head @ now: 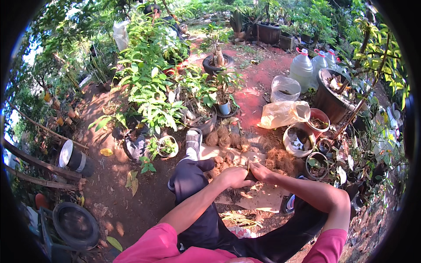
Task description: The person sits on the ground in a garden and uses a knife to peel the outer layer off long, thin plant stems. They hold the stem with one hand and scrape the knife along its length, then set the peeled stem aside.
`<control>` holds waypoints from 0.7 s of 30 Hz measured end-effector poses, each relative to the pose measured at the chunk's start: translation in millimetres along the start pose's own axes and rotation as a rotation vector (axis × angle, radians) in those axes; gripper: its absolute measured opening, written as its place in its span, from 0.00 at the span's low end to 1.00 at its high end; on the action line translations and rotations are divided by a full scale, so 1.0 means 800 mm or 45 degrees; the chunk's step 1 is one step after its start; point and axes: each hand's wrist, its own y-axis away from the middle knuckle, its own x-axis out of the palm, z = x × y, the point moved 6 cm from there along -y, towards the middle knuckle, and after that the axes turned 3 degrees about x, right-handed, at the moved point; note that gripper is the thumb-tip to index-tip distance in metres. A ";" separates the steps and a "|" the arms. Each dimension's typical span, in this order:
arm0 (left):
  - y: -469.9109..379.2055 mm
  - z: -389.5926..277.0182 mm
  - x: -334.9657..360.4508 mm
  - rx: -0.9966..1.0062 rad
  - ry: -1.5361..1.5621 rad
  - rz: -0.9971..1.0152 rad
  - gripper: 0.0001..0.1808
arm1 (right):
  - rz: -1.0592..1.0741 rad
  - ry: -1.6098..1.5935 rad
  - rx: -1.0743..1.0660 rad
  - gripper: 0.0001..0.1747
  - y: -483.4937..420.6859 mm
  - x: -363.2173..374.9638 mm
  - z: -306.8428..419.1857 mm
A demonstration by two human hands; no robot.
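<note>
My left hand (234, 177) and my right hand (260, 171) meet over a flat piece of cardboard (263, 199) on the ground between my legs. A small dark thing shows between and below the hands, with a thin upright edge at the fingertips; what it is I cannot tell. My left hand has its fingers bent round it, and my right hand lies against it from the other side. Brown coconut-like fibre (281, 159) is heaped beyond my right hand. Several round clumps of fibre (224, 137) lie at the far edge of the cardboard.
A white-rimmed pot (167, 146) with a plant stands left of my shoe. To the right are a round tub (299, 140), a plastic bag (285, 114), a large black pot (332, 98) and several water bottles (301, 69). Another person (171, 24) is behind the foliage.
</note>
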 end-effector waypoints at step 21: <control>0.000 0.002 0.009 0.056 0.044 0.057 0.29 | 0.024 0.003 0.117 0.38 0.007 -0.001 0.000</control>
